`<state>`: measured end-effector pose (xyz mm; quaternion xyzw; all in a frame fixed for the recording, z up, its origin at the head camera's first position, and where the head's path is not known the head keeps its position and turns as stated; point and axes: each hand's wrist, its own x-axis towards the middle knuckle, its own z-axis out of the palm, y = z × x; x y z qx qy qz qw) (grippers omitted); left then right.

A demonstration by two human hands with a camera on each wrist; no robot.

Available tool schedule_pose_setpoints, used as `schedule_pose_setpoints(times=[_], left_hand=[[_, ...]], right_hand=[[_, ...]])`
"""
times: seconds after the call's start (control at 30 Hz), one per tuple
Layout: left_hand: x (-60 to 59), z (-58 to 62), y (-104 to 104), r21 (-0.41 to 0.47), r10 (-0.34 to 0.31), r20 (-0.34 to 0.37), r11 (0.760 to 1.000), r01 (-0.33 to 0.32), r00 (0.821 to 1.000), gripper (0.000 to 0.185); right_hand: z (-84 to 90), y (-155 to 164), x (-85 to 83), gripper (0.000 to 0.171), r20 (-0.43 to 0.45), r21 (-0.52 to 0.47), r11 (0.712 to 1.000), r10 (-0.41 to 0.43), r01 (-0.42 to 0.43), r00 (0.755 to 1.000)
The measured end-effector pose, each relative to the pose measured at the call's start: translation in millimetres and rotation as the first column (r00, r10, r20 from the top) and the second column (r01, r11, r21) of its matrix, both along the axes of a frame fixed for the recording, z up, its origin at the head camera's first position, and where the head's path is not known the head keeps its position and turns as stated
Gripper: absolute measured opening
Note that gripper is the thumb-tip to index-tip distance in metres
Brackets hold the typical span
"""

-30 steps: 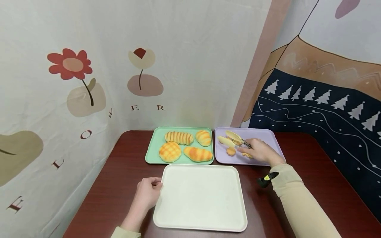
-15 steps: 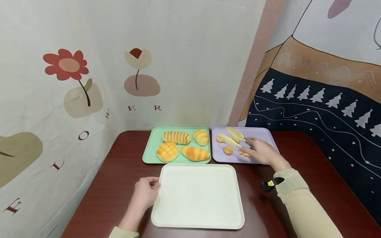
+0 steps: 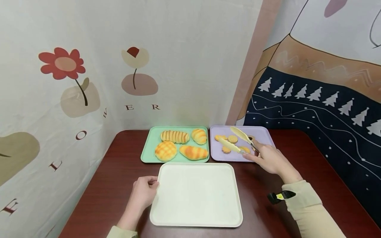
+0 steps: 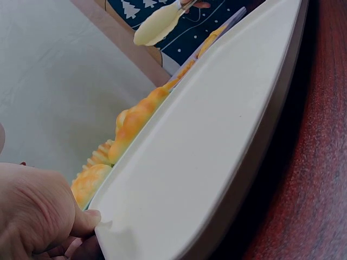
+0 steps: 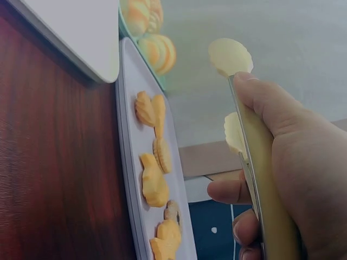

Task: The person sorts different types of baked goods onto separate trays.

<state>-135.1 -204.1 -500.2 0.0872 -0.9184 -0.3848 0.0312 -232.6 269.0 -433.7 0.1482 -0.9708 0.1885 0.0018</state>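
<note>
Where wall letters [image 3: 142,107] read "ER", right hand [image 3: 269,159] around tongs [image 3: 238,140]

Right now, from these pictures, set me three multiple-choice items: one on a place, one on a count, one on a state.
1. Where do the cookies lie?
A. on the rectangular lilac plastic tray
B. on the big white tray
C. on the bare table

2. How many golden bread rolls lie on the mint-green rectangular tray?
A. two
B. four
C. six

3. What is the right hand doing?
A. resting flat on the table
B. gripping pale yellow tongs
C. holding a roll

Key: 1 A, the head view shows the cookies on the lilac tray; 2 B, four rolls can be counted there; 3 B, the right wrist view shows fingers curled round the tongs' handle.
</note>
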Motion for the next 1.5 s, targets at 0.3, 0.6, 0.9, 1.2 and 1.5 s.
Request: schedule_pose_setpoints(times=[0.3, 0.6, 0.9, 1.2, 1.5], left_hand=[[-1.3, -0.3, -1.0, 0.003, -0.005, 0.008, 1.000, 0.005, 1.000, 0.020], [-3.0, -0.3, -1.9, -0.004, -0.012, -0.010, 1.000, 0.012, 1.000, 0.020], [-2.6, 0.1, -1.6, -0.006, -0.005, 0.002, 1.000, 0.005, 1.000, 0.020], [-2.3, 0.2, -0.5, -0.009, -0.003, -0.002, 1.000, 0.003, 1.000, 0.019], [-1.6, -0.3, -0.1, -0.012, -0.002, -0.006, 1.000, 0.002, 1.000, 0.019]], right_hand=[[2.0, 5.7, 31.8, 0.081, -0.068, 0.004, 1.000, -0.006, 0.006, 0.998], [-0.1, 15.8, 66.3, 0.078, -0.058, 0.002, 0.998, -0.062, 0.062, 0.996], [-18.9, 26.9, 96.5, 0.083, 0.011, 0.006, 0.991, -0.130, 0.130, 0.991], [-41.1, 44.1, 114.1, 0.081, 0.048, 0.026, 0.987, -0.162, 0.161, 0.986], [-49.3, 53.3, 124.6, 0.086, 0.072, 0.056, 0.986, -0.161, 0.157, 0.984]])
